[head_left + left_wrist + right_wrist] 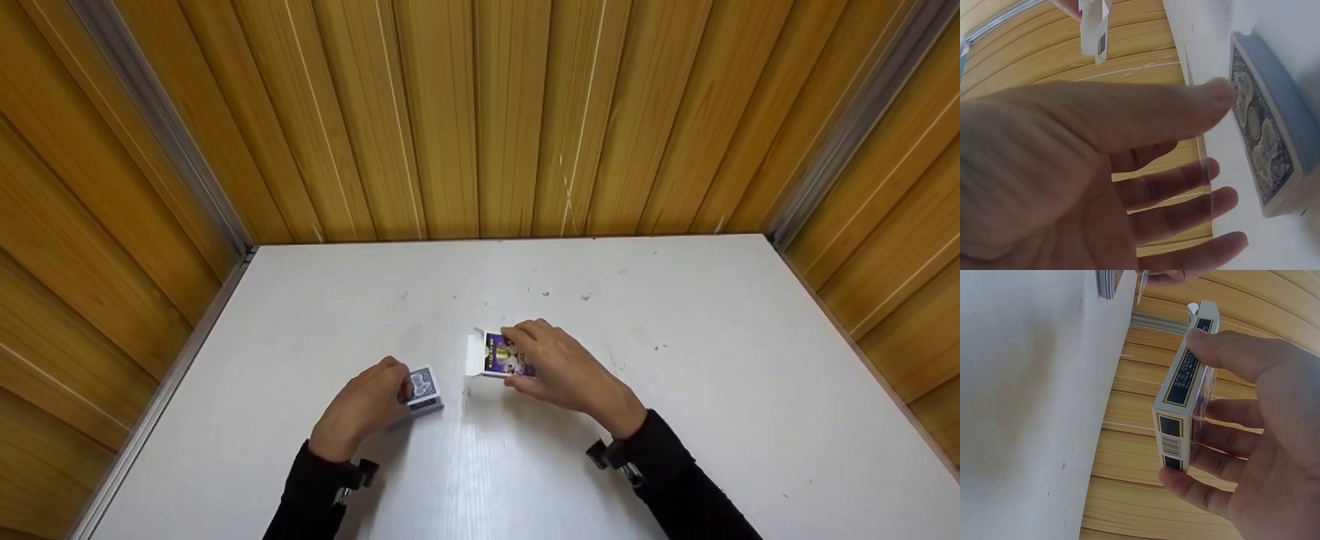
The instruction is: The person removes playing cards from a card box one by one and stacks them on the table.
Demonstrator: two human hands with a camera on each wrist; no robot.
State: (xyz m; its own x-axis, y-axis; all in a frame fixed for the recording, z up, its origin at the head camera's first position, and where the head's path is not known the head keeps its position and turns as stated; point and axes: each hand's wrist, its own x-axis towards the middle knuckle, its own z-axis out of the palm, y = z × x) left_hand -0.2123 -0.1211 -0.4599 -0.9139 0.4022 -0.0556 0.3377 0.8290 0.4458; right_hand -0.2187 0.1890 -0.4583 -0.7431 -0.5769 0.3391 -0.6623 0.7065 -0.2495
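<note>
Left of centre in the head view, my left hand (364, 409) pinches a blue-backed playing card (424, 382) just above a deck of cards (430, 409). The card appears as a thin white strip by those fingers in the right wrist view. On the table, the deck (1261, 124) lies back side up beside my thumb tip in the left wrist view. My right hand (570, 367) holds a purple-and-white card box (501, 354), thumb on one narrow side and fingers opposite. The open flap (475, 354) points left; a barcode (1171, 445) marks the other end.
Both hands work over a white table (712, 360) with small dark scuffs. Yellow wood-look panels (510, 120) rise behind it and at both sides. Grey metal posts (847, 120) stand in the back corners.
</note>
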